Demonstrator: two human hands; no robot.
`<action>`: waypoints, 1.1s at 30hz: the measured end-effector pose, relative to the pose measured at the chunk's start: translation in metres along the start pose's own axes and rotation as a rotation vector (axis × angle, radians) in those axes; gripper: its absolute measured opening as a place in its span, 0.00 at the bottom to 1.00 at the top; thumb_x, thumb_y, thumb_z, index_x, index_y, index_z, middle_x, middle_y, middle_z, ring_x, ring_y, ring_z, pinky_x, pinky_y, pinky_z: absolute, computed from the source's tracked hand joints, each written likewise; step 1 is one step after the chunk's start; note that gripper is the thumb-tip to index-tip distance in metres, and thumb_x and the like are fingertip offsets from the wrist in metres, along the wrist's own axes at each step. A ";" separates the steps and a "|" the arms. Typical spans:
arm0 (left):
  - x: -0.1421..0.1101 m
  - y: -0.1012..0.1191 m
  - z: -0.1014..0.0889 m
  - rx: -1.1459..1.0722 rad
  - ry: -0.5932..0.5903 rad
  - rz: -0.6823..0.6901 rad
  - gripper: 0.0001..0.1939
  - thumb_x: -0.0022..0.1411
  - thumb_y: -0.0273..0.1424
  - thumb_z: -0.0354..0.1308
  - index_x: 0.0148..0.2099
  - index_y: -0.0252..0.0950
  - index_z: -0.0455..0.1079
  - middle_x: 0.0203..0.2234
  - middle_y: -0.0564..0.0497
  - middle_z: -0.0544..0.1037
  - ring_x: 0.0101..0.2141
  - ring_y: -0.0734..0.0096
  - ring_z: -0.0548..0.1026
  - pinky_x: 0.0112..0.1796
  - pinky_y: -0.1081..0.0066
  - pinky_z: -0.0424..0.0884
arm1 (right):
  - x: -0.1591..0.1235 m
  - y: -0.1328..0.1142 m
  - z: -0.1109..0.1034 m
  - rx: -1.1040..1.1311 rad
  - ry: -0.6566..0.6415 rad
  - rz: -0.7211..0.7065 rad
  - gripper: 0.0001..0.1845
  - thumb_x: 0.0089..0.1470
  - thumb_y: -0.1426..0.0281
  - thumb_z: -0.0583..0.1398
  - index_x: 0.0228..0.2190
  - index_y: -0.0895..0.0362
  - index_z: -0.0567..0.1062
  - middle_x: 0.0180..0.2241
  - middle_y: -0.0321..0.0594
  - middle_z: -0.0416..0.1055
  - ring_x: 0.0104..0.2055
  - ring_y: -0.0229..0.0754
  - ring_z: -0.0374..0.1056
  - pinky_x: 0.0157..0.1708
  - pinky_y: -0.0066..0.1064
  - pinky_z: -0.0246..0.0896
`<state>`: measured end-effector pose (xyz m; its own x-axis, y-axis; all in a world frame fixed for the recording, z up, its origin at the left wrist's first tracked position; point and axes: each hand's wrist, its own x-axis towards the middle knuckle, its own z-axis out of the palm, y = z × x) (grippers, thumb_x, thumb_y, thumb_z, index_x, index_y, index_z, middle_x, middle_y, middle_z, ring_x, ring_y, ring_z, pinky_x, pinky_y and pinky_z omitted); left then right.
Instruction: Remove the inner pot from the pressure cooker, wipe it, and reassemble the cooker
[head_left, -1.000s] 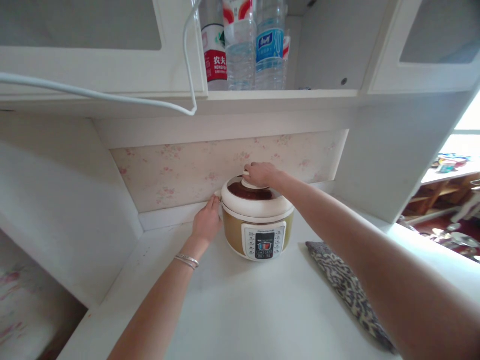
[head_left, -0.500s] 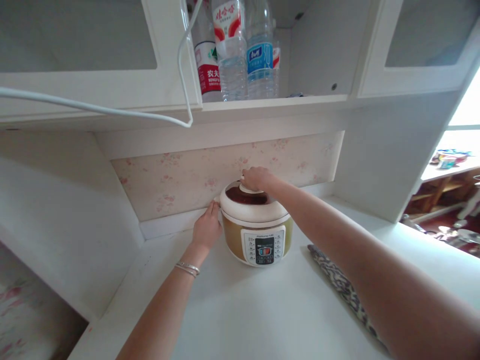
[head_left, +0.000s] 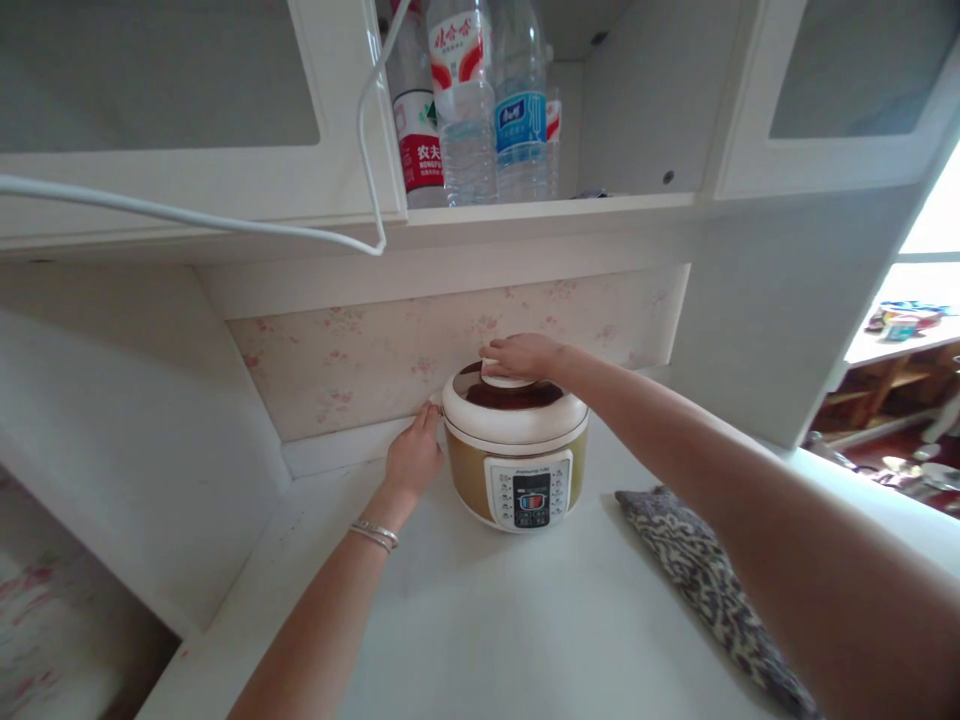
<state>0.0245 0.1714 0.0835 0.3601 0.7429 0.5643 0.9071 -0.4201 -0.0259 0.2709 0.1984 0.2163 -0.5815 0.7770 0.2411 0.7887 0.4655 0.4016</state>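
A small electric cooker (head_left: 517,470) with a gold body, a white control panel and a white-rimmed lid (head_left: 514,405) stands on the white counter (head_left: 480,620) against the flowered back wall. My right hand (head_left: 521,355) is closed over the knob on top of the lid. My left hand (head_left: 414,455) presses against the cooker's left side by its small handle, with the fingers curled around the edge. A silver bracelet sits on my left wrist.
A patterned grey cloth (head_left: 712,590) lies on the counter to the right of the cooker. Above, an open cabinet shelf holds several water bottles (head_left: 480,100). A white cable (head_left: 225,215) hangs across the upper cabinets. A room with wooden furniture (head_left: 892,390) opens at the right.
My right hand has lifted slightly with the lid knob, and the lid looks a little raised at the back. My left hand stays on the cooker's side. The view has shifted a little.
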 end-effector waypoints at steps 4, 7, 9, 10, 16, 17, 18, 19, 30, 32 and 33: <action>0.000 0.002 0.000 0.004 -0.005 -0.014 0.32 0.56 0.18 0.45 0.64 0.31 0.54 0.63 0.42 0.59 0.52 0.62 0.71 0.46 0.68 0.72 | -0.001 0.000 0.002 -0.010 0.006 0.070 0.26 0.62 0.50 0.43 0.49 0.51 0.67 0.47 0.46 0.71 0.44 0.50 0.70 0.33 0.34 0.56; -0.001 0.003 0.000 0.001 0.012 -0.012 0.31 0.57 0.19 0.45 0.64 0.30 0.55 0.62 0.41 0.60 0.52 0.61 0.71 0.46 0.67 0.72 | -0.002 -0.002 0.002 -0.027 0.018 0.095 0.26 0.62 0.49 0.44 0.49 0.51 0.68 0.47 0.45 0.71 0.45 0.50 0.69 0.34 0.34 0.56; -0.001 0.004 0.001 -0.006 0.038 -0.013 0.30 0.57 0.20 0.45 0.64 0.30 0.55 0.62 0.41 0.61 0.52 0.61 0.71 0.46 0.67 0.72 | -0.002 -0.003 0.002 -0.063 0.042 0.079 0.26 0.62 0.50 0.44 0.49 0.52 0.68 0.46 0.45 0.71 0.46 0.50 0.68 0.35 0.34 0.56; -0.001 0.005 0.002 -0.011 0.052 -0.013 0.30 0.58 0.20 0.45 0.64 0.30 0.55 0.61 0.41 0.62 0.53 0.62 0.71 0.46 0.67 0.72 | -0.002 -0.003 0.003 -0.082 0.056 0.065 0.25 0.63 0.51 0.44 0.49 0.52 0.68 0.46 0.46 0.72 0.46 0.50 0.68 0.36 0.34 0.56; -0.009 0.020 0.006 -0.020 0.154 -0.086 0.26 0.61 0.21 0.43 0.62 0.32 0.58 0.59 0.41 0.66 0.51 0.62 0.72 0.46 0.67 0.72 | -0.001 0.004 0.007 -0.113 0.080 -0.012 0.24 0.64 0.53 0.44 0.49 0.53 0.68 0.45 0.45 0.73 0.46 0.47 0.67 0.38 0.33 0.56; -0.011 0.022 0.006 -0.011 0.164 -0.099 0.26 0.61 0.22 0.43 0.62 0.32 0.59 0.59 0.42 0.66 0.50 0.62 0.73 0.45 0.67 0.73 | -0.002 0.005 0.007 -0.109 0.078 -0.018 0.24 0.64 0.53 0.44 0.49 0.53 0.68 0.46 0.45 0.72 0.46 0.47 0.67 0.38 0.33 0.56; -0.013 0.025 0.005 0.000 0.166 -0.103 0.26 0.61 0.22 0.43 0.62 0.32 0.59 0.59 0.42 0.65 0.49 0.62 0.73 0.44 0.67 0.73 | -0.003 0.005 0.006 -0.107 0.080 -0.019 0.23 0.64 0.53 0.45 0.50 0.52 0.67 0.46 0.44 0.72 0.46 0.47 0.67 0.39 0.33 0.55; -0.014 0.026 0.005 0.012 0.162 -0.100 0.26 0.61 0.22 0.43 0.62 0.32 0.59 0.59 0.42 0.65 0.49 0.62 0.73 0.43 0.67 0.73 | -0.005 0.005 0.004 -0.106 0.088 -0.017 0.23 0.64 0.53 0.45 0.51 0.51 0.67 0.47 0.44 0.71 0.47 0.47 0.66 0.39 0.33 0.55; -0.014 0.026 -0.008 0.092 0.040 -0.134 0.26 0.63 0.25 0.41 0.63 0.34 0.57 0.60 0.39 0.63 0.38 0.61 0.78 0.36 0.64 0.74 | -0.125 -0.022 -0.027 -0.083 0.285 -0.071 0.23 0.63 0.77 0.42 0.52 0.55 0.68 0.44 0.45 0.73 0.44 0.45 0.66 0.49 0.39 0.55; -0.015 0.027 -0.010 0.070 0.028 -0.140 0.26 0.64 0.26 0.40 0.64 0.36 0.55 0.61 0.40 0.62 0.38 0.58 0.78 0.34 0.62 0.74 | -0.176 -0.032 -0.018 0.013 0.168 -0.074 0.25 0.61 0.78 0.44 0.55 0.53 0.66 0.44 0.44 0.74 0.43 0.45 0.67 0.45 0.39 0.60; -0.016 0.027 -0.010 0.062 0.024 -0.141 0.26 0.64 0.27 0.39 0.65 0.36 0.55 0.61 0.40 0.61 0.38 0.57 0.78 0.34 0.61 0.74 | -0.203 -0.038 -0.012 0.067 0.105 -0.076 0.25 0.60 0.77 0.45 0.56 0.52 0.65 0.43 0.43 0.74 0.42 0.46 0.67 0.44 0.39 0.61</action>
<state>0.0410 0.1432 0.0823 0.2231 0.7792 0.5857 0.9603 -0.2788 0.0051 0.3564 0.0181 0.1627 -0.6553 0.6913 0.3045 0.7508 0.5518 0.3631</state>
